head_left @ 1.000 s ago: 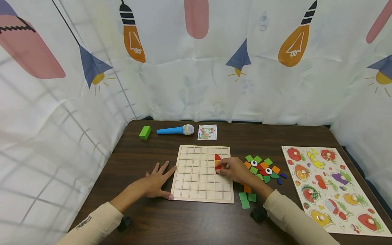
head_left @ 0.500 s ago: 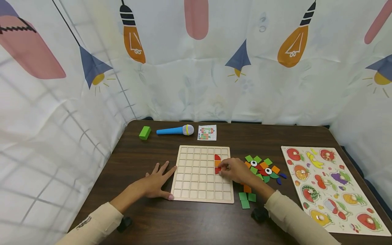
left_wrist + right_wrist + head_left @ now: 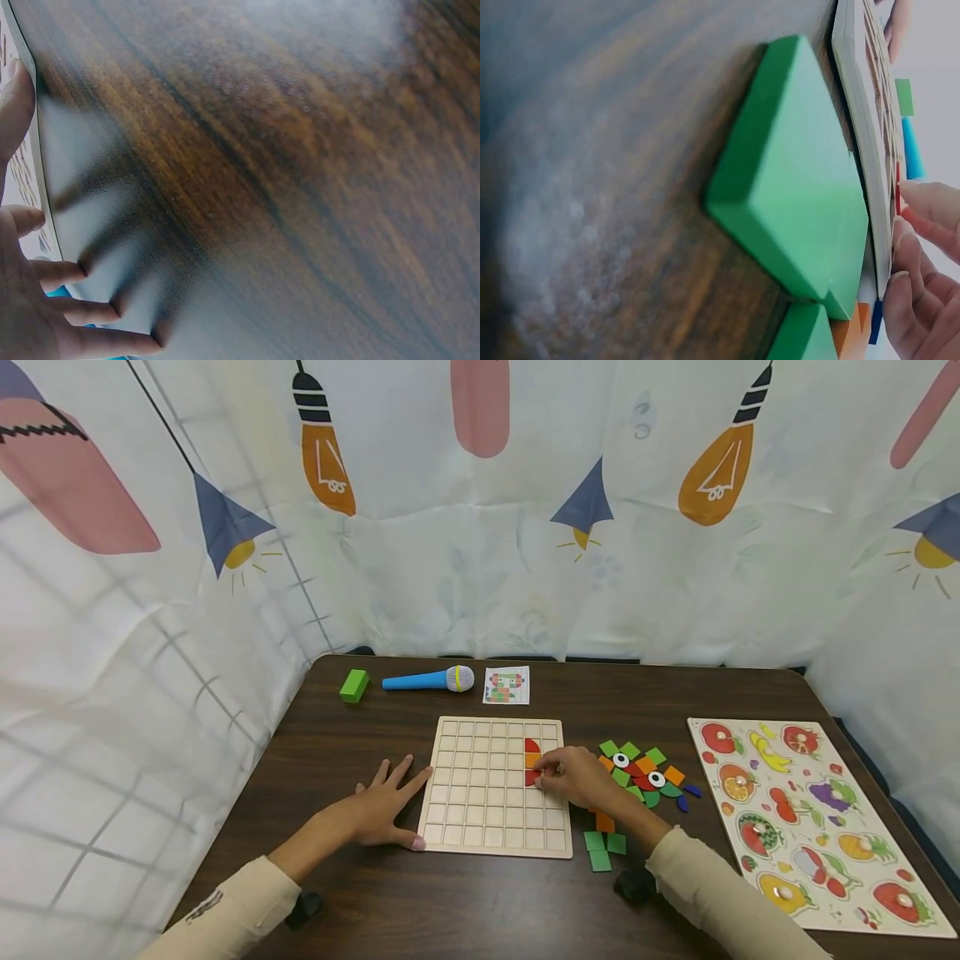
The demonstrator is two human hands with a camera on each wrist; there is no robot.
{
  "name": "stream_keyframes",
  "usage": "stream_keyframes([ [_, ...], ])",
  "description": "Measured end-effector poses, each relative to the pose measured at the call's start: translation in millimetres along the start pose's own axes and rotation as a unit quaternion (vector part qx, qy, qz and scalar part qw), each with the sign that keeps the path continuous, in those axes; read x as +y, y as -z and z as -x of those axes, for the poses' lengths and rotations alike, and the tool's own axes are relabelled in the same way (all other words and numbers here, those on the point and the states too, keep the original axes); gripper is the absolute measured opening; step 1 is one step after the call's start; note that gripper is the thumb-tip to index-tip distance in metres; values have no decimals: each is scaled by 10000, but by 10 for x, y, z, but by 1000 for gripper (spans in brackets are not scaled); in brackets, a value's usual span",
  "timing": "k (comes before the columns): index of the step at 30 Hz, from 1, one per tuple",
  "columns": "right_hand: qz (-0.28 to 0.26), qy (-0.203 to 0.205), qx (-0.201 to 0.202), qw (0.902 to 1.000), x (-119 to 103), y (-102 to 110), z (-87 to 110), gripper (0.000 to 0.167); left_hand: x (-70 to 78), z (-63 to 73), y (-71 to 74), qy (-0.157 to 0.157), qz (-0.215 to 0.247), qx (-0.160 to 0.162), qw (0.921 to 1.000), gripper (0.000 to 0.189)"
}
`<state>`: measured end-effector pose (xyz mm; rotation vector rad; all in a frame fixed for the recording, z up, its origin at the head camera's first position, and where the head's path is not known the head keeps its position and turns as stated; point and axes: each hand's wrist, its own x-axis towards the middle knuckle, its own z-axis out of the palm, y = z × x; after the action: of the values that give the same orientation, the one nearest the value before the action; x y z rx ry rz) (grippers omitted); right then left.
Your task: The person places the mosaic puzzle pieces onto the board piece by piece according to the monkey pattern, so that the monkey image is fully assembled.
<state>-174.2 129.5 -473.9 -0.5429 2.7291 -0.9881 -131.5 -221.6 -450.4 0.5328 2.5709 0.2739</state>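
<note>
A pale wooden grid board [image 3: 480, 806] lies at mid-table in the head view. In its right part sit a red rounded piece [image 3: 532, 745], an orange square [image 3: 532, 761] and, below, a second red piece [image 3: 532, 778]. My right hand [image 3: 577, 777] reaches over the board's right edge, thumb and fingertips at the lower red piece, pinching its edge. The right wrist view shows those fingers close round a thin red edge [image 3: 898, 187]. Spread over the table, my left hand [image 3: 382, 806] touches the board's left edge with index finger and thumb.
Loose coloured pieces [image 3: 647, 764] lie right of the board, with green squares [image 3: 600, 852] nearer me. A fruit puzzle board [image 3: 817, 827] fills the table's right side. Behind the grid are a pattern card [image 3: 507, 686], a toy microphone [image 3: 427, 680] and a green block [image 3: 354, 686].
My right fingertips have drawn slightly back to the right, uncovering more of the lower red piece and the orange square. The left hand stays in place.
</note>
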Motion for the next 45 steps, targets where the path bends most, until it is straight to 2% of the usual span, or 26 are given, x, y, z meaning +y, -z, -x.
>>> stream_keyframes([
  [12,88,-174,-74,9998,1,23,-6,14,10,5,10,-1,30,1,10000,110],
  [16,-9,70,-159,9998,37,60,2,14,11,6,5,-18,29,13,10000,109],
  [19,-85,396,-205,9990,99,118,14,15,3,6,-4,-24,11,22,10000,109],
  [22,-157,532,-263,9981,184,208,40,18,-6,1,-12,-29,-9,44,10000,110],
  [26,-275,552,-258,9978,328,348,86,19,-9,2,-12,-42,6,63,10000,110],
  [34,-234,704,198,9970,646,582,212,18,-7,15,-9,-70,28,78,9999,109],
  [37,-214,681,228,9972,719,628,281,19,-5,18,-8,-63,40,79,9999,109],
  [45,-100,760,-257,9967,783,641,475,22,-2,15,-1,-49,72,67,9999,109],
])
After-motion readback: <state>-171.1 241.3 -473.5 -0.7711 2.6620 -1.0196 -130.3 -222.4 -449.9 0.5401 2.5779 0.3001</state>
